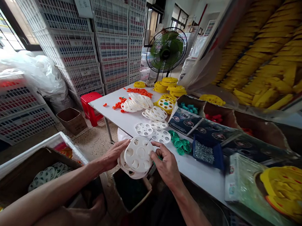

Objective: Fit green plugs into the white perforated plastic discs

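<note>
My left hand [114, 155] and my right hand [166, 165] together hold a small stack of white round plastic discs with holes [137, 156] at the near edge of a white table [119, 116]. Left fingers curl round the stack's left rim. Right fingers pinch its right rim, and something green shows under them. Several loose white discs [152, 125] lie on the table just beyond, with green caps [180, 142] to their right. A blue tray of small screws [205, 153] sits past the caps.
Orange pieces [139, 91], yellow discs [170, 85] and a fan [167, 50] stand farther back. Cardboard boxes [218, 114] line the table's right. Stacked white crates [93, 43] fill the left wall. A red stool [91, 103] and open boxes [71, 119] sit on the floor.
</note>
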A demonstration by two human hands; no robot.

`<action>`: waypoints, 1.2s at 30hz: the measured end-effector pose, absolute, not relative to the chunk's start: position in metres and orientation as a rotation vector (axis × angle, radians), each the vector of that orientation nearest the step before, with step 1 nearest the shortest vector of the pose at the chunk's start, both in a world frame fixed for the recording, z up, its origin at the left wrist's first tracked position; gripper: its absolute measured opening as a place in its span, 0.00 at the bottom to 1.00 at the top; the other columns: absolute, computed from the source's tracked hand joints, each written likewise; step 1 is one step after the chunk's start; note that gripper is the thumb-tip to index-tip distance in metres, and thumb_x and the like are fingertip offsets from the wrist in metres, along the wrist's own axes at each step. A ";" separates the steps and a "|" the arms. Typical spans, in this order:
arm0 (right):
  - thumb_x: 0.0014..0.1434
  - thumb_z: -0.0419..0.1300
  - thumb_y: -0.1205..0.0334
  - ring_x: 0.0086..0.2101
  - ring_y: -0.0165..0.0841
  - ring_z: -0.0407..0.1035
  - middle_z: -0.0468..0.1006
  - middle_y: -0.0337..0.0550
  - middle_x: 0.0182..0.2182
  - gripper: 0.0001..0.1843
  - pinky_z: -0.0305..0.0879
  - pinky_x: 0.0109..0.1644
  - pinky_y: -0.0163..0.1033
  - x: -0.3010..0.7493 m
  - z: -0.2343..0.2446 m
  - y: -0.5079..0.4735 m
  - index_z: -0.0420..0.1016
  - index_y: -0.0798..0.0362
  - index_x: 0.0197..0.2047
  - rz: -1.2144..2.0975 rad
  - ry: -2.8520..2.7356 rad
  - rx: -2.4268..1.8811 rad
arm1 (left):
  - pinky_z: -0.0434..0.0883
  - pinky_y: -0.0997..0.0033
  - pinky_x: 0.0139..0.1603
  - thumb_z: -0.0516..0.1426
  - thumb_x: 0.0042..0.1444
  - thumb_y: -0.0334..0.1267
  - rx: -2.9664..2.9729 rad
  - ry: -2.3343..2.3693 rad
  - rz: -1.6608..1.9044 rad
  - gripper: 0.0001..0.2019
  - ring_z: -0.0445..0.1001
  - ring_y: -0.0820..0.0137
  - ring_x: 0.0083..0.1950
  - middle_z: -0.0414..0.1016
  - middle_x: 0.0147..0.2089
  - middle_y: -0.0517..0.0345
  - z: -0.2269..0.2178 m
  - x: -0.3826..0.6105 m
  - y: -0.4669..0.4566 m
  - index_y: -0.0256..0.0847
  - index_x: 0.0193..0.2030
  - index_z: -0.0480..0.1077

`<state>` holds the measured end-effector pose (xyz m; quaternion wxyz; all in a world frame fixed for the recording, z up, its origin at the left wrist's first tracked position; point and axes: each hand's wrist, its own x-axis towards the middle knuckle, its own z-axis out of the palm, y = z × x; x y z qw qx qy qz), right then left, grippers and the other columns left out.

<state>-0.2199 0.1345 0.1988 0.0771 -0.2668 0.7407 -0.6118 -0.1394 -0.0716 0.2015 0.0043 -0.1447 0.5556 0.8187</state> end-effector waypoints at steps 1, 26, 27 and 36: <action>0.62 0.58 0.50 0.25 0.30 0.55 0.56 0.29 0.20 0.19 0.56 0.31 0.35 -0.219 0.200 0.134 0.73 0.52 0.51 -1.857 2.188 -0.765 | 0.71 0.74 0.33 0.66 0.54 0.54 -0.468 1.747 2.561 0.22 0.77 0.70 0.33 0.84 0.39 0.51 0.202 -0.139 -0.072 0.36 0.45 0.79; 0.50 0.73 0.42 0.23 0.23 0.58 0.70 0.32 0.24 0.24 0.48 0.21 0.26 -0.185 0.175 0.116 0.70 0.50 0.36 -2.220 1.471 -0.062 | 0.75 0.67 0.43 0.70 0.51 0.45 -0.399 1.989 2.619 0.25 0.81 0.60 0.45 0.83 0.48 0.49 0.214 -0.139 -0.072 0.39 0.54 0.76; 0.50 0.73 0.43 0.23 0.23 0.59 0.72 0.33 0.26 0.24 0.48 0.21 0.26 -0.187 0.175 0.119 0.71 0.49 0.38 -2.212 1.476 -0.070 | 0.75 0.67 0.43 0.70 0.51 0.45 -0.406 1.990 2.619 0.25 0.81 0.60 0.44 0.83 0.47 0.49 0.214 -0.139 -0.072 0.38 0.54 0.76; 0.53 0.73 0.47 0.22 0.22 0.58 0.68 0.32 0.22 0.19 0.54 0.24 0.28 -0.210 0.187 0.149 0.74 0.53 0.32 -2.266 1.559 -0.270 | 0.75 0.68 0.41 0.70 0.50 0.45 -0.389 2.005 2.610 0.27 0.81 0.59 0.46 0.83 0.50 0.47 0.218 -0.138 -0.073 0.38 0.56 0.76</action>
